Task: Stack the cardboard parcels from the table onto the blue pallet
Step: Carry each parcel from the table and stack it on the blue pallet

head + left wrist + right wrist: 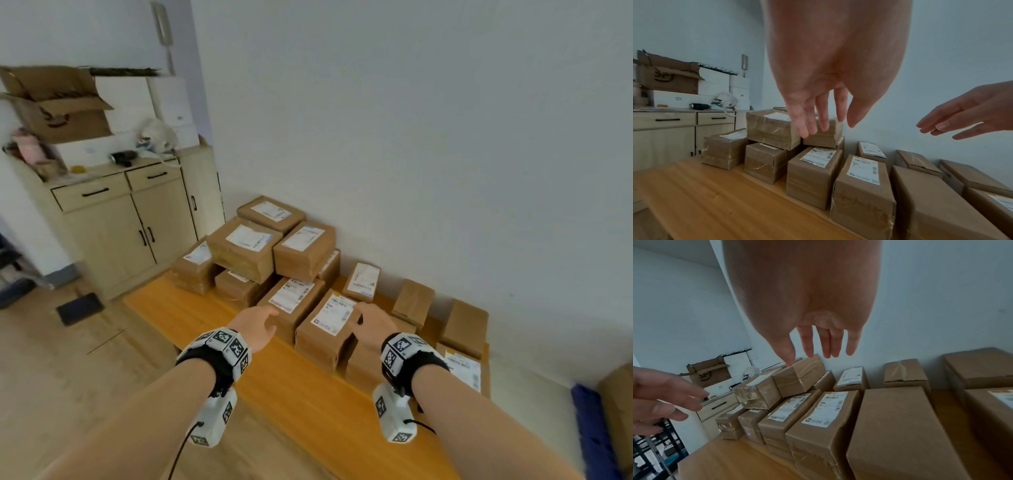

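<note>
Several taped brown cardboard parcels lie on the orange wooden table (291, 394), some stacked at the far end. Both hands hover open and hold nothing. My left hand (265, 320) is over the front left edge of a labelled parcel (291, 301), fingers spread (824, 120). My right hand (368, 320) hangs at the right side of the neighbouring labelled parcel (325, 330), fingers straight (818, 352). That parcel (861, 186) (824, 423) lies between the two hands. A strip of the blue pallet (592, 431) shows on the floor at the lower right.
A plain brown parcel (366, 366) lies under my right wrist, with more parcels (466, 325) toward the wall. A beige cabinet (137, 222) with an open carton (58, 106) stands past the table's left end. A brown box (618, 411) sits by the pallet.
</note>
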A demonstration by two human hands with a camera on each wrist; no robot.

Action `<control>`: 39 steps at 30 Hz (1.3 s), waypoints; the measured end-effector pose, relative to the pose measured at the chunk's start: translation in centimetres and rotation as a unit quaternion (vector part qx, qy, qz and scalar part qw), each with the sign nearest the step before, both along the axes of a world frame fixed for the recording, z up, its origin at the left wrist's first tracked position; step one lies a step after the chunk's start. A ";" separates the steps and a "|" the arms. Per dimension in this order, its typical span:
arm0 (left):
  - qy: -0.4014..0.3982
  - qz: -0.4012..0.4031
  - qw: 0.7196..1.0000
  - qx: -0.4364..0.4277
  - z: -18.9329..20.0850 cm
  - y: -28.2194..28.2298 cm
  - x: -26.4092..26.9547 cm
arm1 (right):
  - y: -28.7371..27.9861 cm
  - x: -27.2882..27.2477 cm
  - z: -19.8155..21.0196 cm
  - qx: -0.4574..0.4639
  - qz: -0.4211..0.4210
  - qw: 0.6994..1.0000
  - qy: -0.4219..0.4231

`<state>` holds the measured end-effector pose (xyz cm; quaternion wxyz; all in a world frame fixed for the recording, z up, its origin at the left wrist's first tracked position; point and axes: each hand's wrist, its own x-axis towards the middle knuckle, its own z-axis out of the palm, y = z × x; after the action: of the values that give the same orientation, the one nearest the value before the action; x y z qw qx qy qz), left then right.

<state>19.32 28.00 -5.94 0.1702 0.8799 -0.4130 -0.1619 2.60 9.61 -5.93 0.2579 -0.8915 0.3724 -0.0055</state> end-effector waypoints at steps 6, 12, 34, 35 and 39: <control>-0.010 0.005 1.000 0.008 -0.1 -3.5 5.7 | -3.3 5.8 -0.6 0.026 0.000 1.000 -0.016; 0.001 0.013 1.000 0.020 -0.5 -6.8 10.1 | -6.3 10.9 -1.2 0.046 0.005 0.999 -0.018; 0.075 -0.145 0.985 -0.048 0.1 -13.5 24.7 | -5.8 23.4 -1.0 0.059 -0.155 0.984 -0.066; 0.078 -0.157 0.983 -0.048 0.0 -13.7 25.2 | -5.5 23.7 -1.1 0.057 -0.162 0.983 -0.070; 0.092 -0.186 0.977 -0.057 -0.1 -14.2 26.1 | -5.5 25.1 -1.5 0.048 -0.174 0.981 -0.064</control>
<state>45.38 13.82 -6.00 0.2237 0.7581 -0.5605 -0.2472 27.68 4.09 -7.43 0.3183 -0.7975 0.5047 -0.0895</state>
